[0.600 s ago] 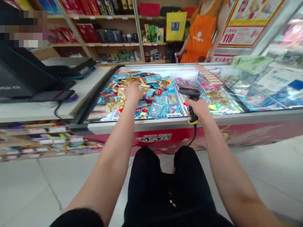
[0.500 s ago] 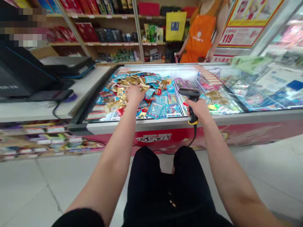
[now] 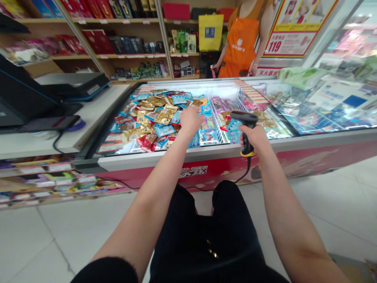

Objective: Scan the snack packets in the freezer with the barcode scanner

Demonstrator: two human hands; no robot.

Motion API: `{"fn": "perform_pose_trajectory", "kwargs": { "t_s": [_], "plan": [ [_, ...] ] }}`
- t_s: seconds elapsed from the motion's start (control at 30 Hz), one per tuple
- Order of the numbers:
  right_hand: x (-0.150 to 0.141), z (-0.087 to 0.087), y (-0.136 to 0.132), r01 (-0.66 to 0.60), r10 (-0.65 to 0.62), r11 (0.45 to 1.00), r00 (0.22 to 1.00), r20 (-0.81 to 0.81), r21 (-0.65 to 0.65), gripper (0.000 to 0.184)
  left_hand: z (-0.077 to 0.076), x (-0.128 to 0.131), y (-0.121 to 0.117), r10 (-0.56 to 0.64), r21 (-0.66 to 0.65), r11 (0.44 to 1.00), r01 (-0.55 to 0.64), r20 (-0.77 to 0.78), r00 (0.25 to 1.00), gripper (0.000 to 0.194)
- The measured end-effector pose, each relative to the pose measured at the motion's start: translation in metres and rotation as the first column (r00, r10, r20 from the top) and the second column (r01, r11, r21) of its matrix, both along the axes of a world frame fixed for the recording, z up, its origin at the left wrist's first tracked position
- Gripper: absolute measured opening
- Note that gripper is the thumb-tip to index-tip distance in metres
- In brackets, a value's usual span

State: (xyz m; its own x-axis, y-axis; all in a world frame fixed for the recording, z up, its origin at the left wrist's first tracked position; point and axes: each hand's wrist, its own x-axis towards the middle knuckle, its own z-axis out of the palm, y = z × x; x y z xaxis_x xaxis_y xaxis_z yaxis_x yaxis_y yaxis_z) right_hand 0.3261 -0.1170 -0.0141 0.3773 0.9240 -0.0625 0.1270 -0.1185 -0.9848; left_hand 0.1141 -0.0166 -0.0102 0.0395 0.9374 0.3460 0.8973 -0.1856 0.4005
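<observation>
My left hand (image 3: 191, 118) is over a heap of small ice cream packets (image 3: 165, 114) in a chest freezer (image 3: 141, 160). Its fingers are apart and bent down among gold and blue wrappers, with the tips partly hidden. My right hand (image 3: 257, 138) is wrapped round the grip of a black barcode scanner (image 3: 244, 117). The scanner is held over the freezer's front edge, its head tilted to the left. A blue packet (image 3: 234, 131) lies below it, just right of a white wire divider (image 3: 218, 121). A black cable (image 3: 246, 169) hangs from the scanner's handle.
A counter (image 3: 101, 104) with a dark screen and a flat scale (image 3: 72, 83) adjoins the freezer's left side. Behind the freezer stands a person in an orange apron (image 3: 240, 49). Bags and a white box (image 3: 343, 94) rest on the freezer's right part. Stocked shelves (image 3: 129, 57) line the back.
My left hand has moved to the right across the packets. My right hand and the scanner have shifted slightly right, away from the wire divider. The view has turned a little.
</observation>
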Motion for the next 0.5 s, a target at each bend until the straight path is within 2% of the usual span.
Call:
{"fn": "perform_pose_trajectory", "kwargs": {
  "t_s": [0.13,0.27,0.4,0.5],
  "plan": [
    [0.016,-0.002,-0.006,0.039,-0.039,0.999,0.999,-0.007,-0.020,0.014,-0.015,0.047,-0.010,-0.189,-0.076,0.979,0.190,0.015,0.982,0.030],
    [0.030,-0.003,-0.011,0.068,-0.068,0.997,0.998,-0.005,-0.033,0.013,-0.024,0.087,-0.027,-0.326,-0.076,0.943,0.323,-0.032,0.945,0.043],
    [0.043,-0.006,-0.014,0.085,-0.086,0.995,0.996,-0.017,-0.059,0.019,-0.027,0.112,-0.039,-0.368,-0.110,0.928,0.355,-0.134,0.920,0.068],
    [0.052,-0.009,-0.016,0.088,-0.090,0.995,0.995,-0.041,-0.046,0.018,-0.028,0.123,-0.039,-0.359,-0.167,0.928,0.332,-0.170,0.918,0.075]
  ]
}}
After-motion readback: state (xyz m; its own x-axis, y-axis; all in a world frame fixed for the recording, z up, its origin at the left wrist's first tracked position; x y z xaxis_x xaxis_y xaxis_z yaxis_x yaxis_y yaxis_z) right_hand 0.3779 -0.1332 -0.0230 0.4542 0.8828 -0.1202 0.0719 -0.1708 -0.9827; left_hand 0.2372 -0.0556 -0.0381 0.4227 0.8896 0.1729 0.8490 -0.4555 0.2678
